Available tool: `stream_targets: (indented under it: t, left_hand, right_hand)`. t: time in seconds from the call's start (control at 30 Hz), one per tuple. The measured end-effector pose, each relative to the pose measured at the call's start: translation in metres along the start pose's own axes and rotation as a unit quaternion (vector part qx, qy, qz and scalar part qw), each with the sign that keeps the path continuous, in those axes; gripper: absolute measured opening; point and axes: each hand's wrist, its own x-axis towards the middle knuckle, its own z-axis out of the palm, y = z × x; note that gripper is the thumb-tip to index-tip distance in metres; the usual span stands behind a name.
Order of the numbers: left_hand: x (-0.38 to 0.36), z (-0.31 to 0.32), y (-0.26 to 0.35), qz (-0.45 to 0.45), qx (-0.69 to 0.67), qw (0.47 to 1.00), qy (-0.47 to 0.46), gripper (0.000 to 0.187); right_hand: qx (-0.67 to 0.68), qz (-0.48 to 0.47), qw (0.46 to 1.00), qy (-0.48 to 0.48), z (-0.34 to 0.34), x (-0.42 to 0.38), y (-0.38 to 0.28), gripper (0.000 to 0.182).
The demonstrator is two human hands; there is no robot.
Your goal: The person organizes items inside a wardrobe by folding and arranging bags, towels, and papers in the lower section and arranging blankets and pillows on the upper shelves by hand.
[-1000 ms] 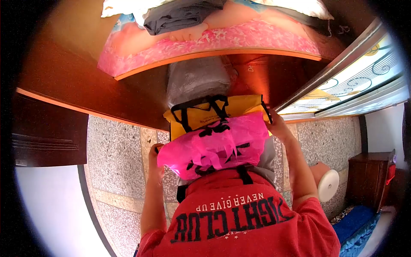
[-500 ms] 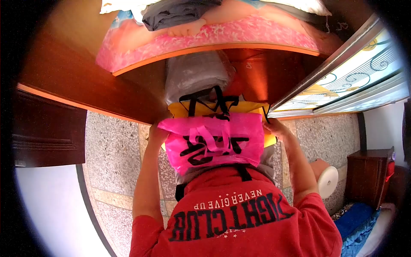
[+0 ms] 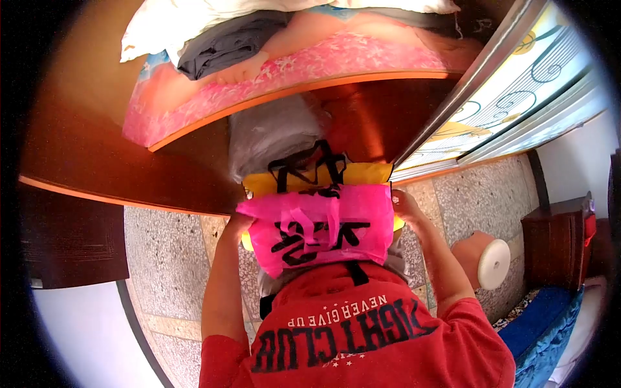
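A bright pink bag (image 3: 349,207) with black lettering and pink handles is in front of my red shirt. Behind it is a yellow bag (image 3: 369,173) with black handles that flop toward the cabinet. My left hand (image 3: 238,224) is closed at the left edge of the pink bag. On the opposite side, my right hand (image 3: 403,205) grips the right edges of the bags, its fingers partly hidden. Just beyond the handles, a grey plastic-wrapped bundle (image 3: 275,132) lies in the cabinet's lower compartment.
The wooden cabinet (image 3: 97,155) has a shelf with a pink printed sheet (image 3: 310,61), folded dark cloth (image 3: 233,45) and white cloth (image 3: 162,29). A patterned sliding door (image 3: 504,97) borders the right. A round stool (image 3: 493,265) and small dark cabinet (image 3: 556,239) stand to the right.
My view has tilted and shifted, so the shelf appears lower and farther left. Both hands stay on the bags, which remain close to the lower compartment.
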Motion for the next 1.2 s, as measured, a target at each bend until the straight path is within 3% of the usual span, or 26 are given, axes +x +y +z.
stream_targets:
  t: [0.03,0.07,0.13,0.17,0.23,0.27,0.33,0.4,0.47,0.5,0.53,0.6,0.63,0.8,0.87,0.9,1.0,1.03,1.13,1.2]
  left_hand:
    - [-0.011,-0.002,-0.005,0.018,-0.148,0.988,-0.029,0.031]
    - [-0.014,0.0,-0.008,0.021,-0.148,0.988,-0.032,0.031]
    - [-0.027,0.006,0.005,-0.037,-0.192,0.979,-0.067,0.031]
    - [-0.014,0.014,-0.018,-0.06,-0.097,0.993,0.018,0.035]
    - [-0.019,0.014,-0.004,-0.037,-0.133,0.99,-0.009,0.037]
    - [-0.023,0.013,0.005,-0.019,-0.167,0.985,-0.036,0.039]
    - [-0.029,0.015,0.027,0.013,-0.203,0.979,-0.023,0.04]
    - [-0.036,0.018,0.059,0.041,-0.238,0.97,-0.008,0.041]
    - [-0.038,0.023,0.099,0.037,-0.285,0.955,-0.071,0.041]
    - [-0.031,0.026,0.102,0.032,-0.287,0.955,-0.073,0.041]
    - [-0.023,0.03,0.101,0.045,-0.253,0.964,-0.06,0.041]
    - [-0.006,0.036,0.098,0.054,-0.222,0.972,-0.053,0.041]
    - [0.002,0.039,0.099,0.056,-0.24,0.968,-0.054,0.041]
    - [0.011,0.039,0.106,0.027,-0.269,0.961,-0.051,0.04]
    - [0.009,0.037,0.104,0.064,-0.226,0.971,-0.035,0.04]
    - [0.008,0.035,0.106,0.062,-0.225,0.972,-0.036,0.04]
    - [0.009,0.028,0.114,0.012,-0.212,0.977,0.006,0.038]
    - [0.012,0.026,0.114,0.033,-0.22,0.975,0.015,0.037]
    - [0.024,0.024,0.108,0.08,-0.267,0.96,0.007,0.033]
    - [0.032,0.022,0.106,0.104,-0.305,0.947,-0.013,0.033]
  right_hand:
    - [-0.136,-0.031,0.99,-0.003,-0.005,0.0,-0.01,0.031]
    - [-0.136,-0.03,0.99,0.001,-0.007,0.002,-0.02,0.031]
    - [-0.398,-0.151,0.885,0.189,-0.009,0.008,-0.045,0.025]
    - [-0.399,-0.151,0.884,0.192,-0.015,0.014,-0.056,0.025]
    - [-0.504,-0.393,0.714,0.286,-0.03,0.029,-0.076,0.024]
    - [-0.504,-0.392,0.714,0.287,-0.036,0.033,-0.083,0.024]
    - [-0.622,-0.395,0.629,0.248,-0.047,0.044,-0.092,0.023]
    - [-0.626,-0.387,0.631,0.247,-0.058,0.06,-0.074,0.023]
    - [-0.726,-0.297,0.599,0.158,-0.062,0.064,-0.063,0.023]
    - [-0.771,-0.295,0.54,0.165,-0.064,0.059,-0.07,0.021]
    - [-0.772,-0.292,0.542,0.16,-0.066,0.06,-0.069,0.021]
    - [-0.703,-0.324,0.614,0.153,-0.072,0.067,-0.058,0.03]
    - [-0.695,-0.361,0.6,0.164,-0.076,0.07,-0.051,0.027]
    - [-0.69,-0.325,0.618,0.189,-0.074,0.078,-0.032,0.02]
    - [-0.766,-0.26,0.56,0.18,-0.074,0.075,-0.033,0.024]
    - [-0.732,-0.272,0.604,0.159,-0.07,0.062,-0.052,0.031]
    - [-0.724,-0.27,0.617,0.148,-0.064,0.051,-0.074,0.037]
    - [-0.717,-0.305,0.6,0.183,-0.066,0.06,-0.071,0.038]
    - [-0.723,-0.257,0.621,0.159,-0.065,0.058,-0.069,0.038]
    - [-0.72,-0.277,0.61,0.18,-0.062,0.059,-0.07,0.036]
